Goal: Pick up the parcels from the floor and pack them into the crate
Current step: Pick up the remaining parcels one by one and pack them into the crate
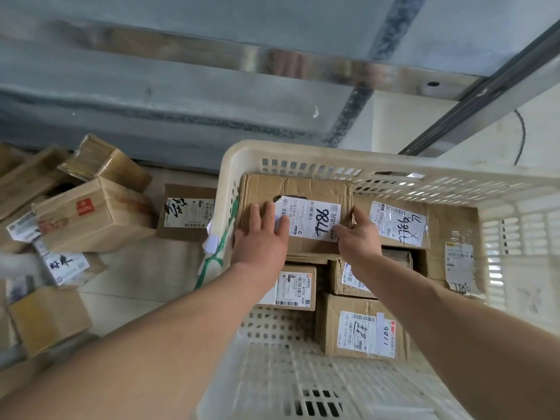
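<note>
**Q:** Head view: which step is in hand?

**A:** Placement. A cardboard parcel (pixel 295 189) with a white label marked "98LL" sits in the far left corner of the cream plastic crate (pixel 348 156), resting on top of lower parcels. The left hand (pixel 261 234) lies flat on its top, fingers (pixel 263 212) straight and together, pressing. The right hand (pixel 359 237) is at the parcel's near right corner, with the thumb up its right edge; whether the other fingers curl round the box cannot be told.

**Q:** Where is the remaining stock?

**A:** Inside the crate, a taped parcel (pixel 398 222) lies just right of the held one, and further labelled parcels (pixel 362 330) lie nearer the camera. Left of the crate, a heap of parcels (pixel 94 216) remains on the floor (pixel 136 274), so the task appears partly done.

**Q:** What does the next move call for?

**A:** Probably seating the parcel level against the crate wall, releasing both hands, then reaching left of the crate for a floor parcel. Bare crate bottom (pixel 272 374) on the near side offers room.
</note>
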The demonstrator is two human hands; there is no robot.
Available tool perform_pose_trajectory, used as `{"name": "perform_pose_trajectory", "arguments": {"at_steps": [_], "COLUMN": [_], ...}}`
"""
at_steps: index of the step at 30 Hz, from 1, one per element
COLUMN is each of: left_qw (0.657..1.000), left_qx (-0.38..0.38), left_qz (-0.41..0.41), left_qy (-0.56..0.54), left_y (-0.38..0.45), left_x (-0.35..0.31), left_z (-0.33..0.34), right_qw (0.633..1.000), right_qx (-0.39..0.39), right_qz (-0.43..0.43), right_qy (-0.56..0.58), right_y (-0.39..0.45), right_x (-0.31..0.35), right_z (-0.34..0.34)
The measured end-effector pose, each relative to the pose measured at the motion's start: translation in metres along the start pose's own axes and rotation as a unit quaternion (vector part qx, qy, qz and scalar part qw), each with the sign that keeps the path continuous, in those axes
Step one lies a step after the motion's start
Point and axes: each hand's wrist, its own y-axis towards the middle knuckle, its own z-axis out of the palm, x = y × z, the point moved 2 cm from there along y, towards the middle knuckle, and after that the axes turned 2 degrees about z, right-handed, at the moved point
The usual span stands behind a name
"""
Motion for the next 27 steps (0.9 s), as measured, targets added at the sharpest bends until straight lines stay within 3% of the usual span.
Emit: {"name": "perform_pose_trajectory", "arguments": {"at_steps": [10, 14, 21, 27], "left_qw": [0.999, 0.998, 0.973, 0.943], "left_qx": [0.028, 0.016, -0.050, -0.100], "left_qz": [0.016, 0.033, 0.071, 0.037], "left_qy": [-0.018, -0.057, -0.213, -0.315], "left_y": [0.009, -0.011, -0.091, -0.185], "left_x": [0.008, 0.012, 0.023, 0.057], "left_z": [-0.007, -0.023, -0.046, -0.073], "right_qw": [0.999, 0.999, 0.998, 0.995], "right_qx": [0.049, 0.032, 0.001, 0.025], "right_qz": [0.008, 0.006, -0.044, -0.074], "right_qy": [-0.012, -0.035, -0.052, -0.067], "right_y": [-0.003, -0.021, -0.082, -0.167], "right_x": [0.000, 0.018, 0.057, 0.106], "right_z": [-0.004, -0.015, -0.030, -0.017]}}
